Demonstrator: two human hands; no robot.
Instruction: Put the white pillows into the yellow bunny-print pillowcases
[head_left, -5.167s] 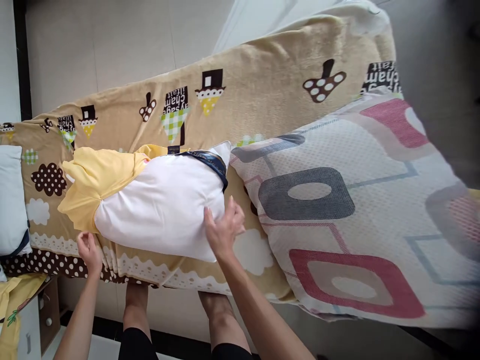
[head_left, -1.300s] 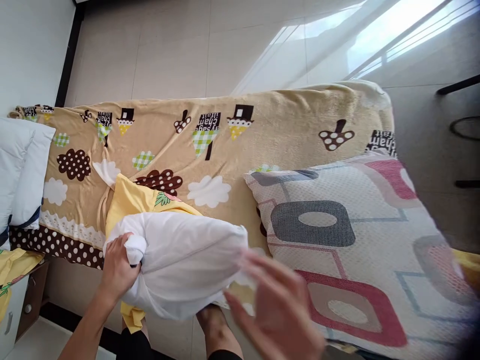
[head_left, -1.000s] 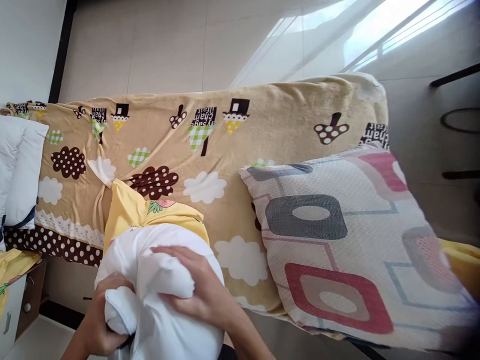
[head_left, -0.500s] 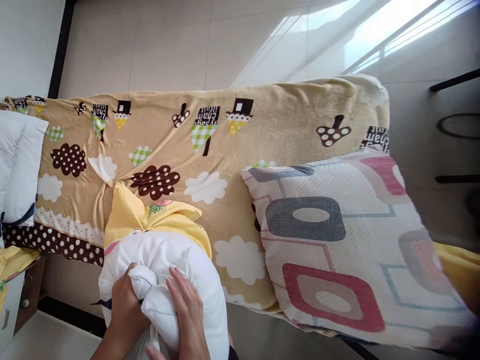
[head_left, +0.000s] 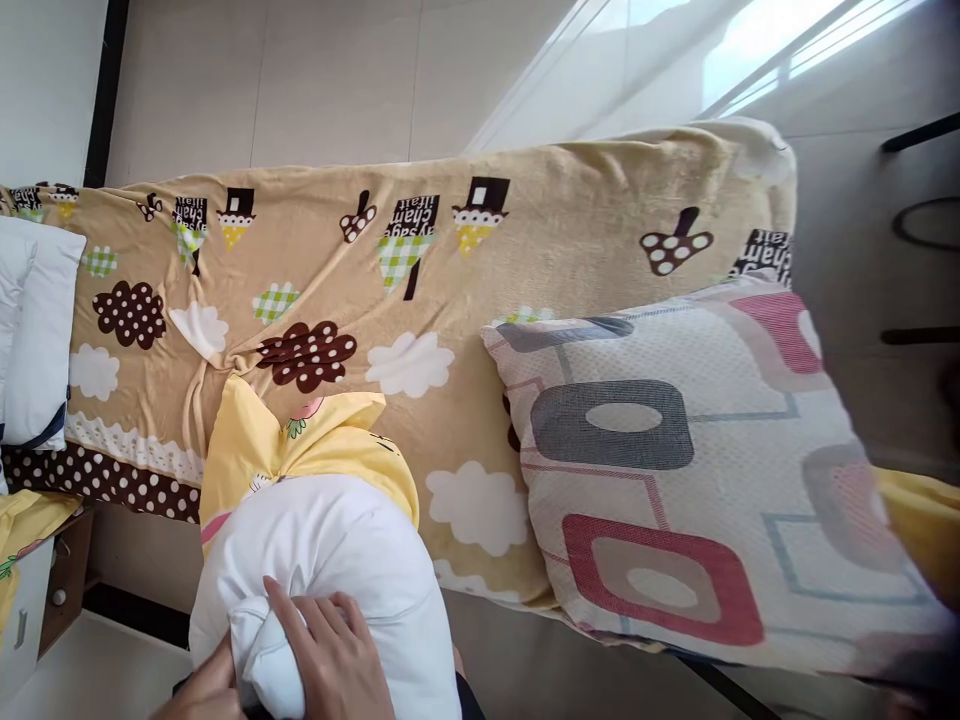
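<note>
A plump white pillow (head_left: 367, 580) stands at the near edge of the bed, its far end inside a crumpled yellow pillowcase (head_left: 352, 440) with printed fruit. My left hand (head_left: 206, 688) is closed on a bunched corner of the pillow, low in the view and partly cut off by the lower edge. From the other side my right hand (head_left: 337, 650) closes round the same bunched corner, its fingers curled over the white cloth. The undersides of both hands are hidden.
A beige patterned blanket (head_left: 420, 400) covers the narrow bed. A geometric-patterned pillow (head_left: 712, 480) lies at its right end, folded white bedding (head_left: 41, 330) at its left. A small cabinet (head_left: 67, 590) with yellow cloth on top stands lower left. Black metal bars (head_left: 926, 135) show at right.
My right hand has gone from flat, spread fingers to curled ones and moved left and down over the bunched corner. My left hand has moved down and left. The yellow pillowcase has shifted slightly.
</note>
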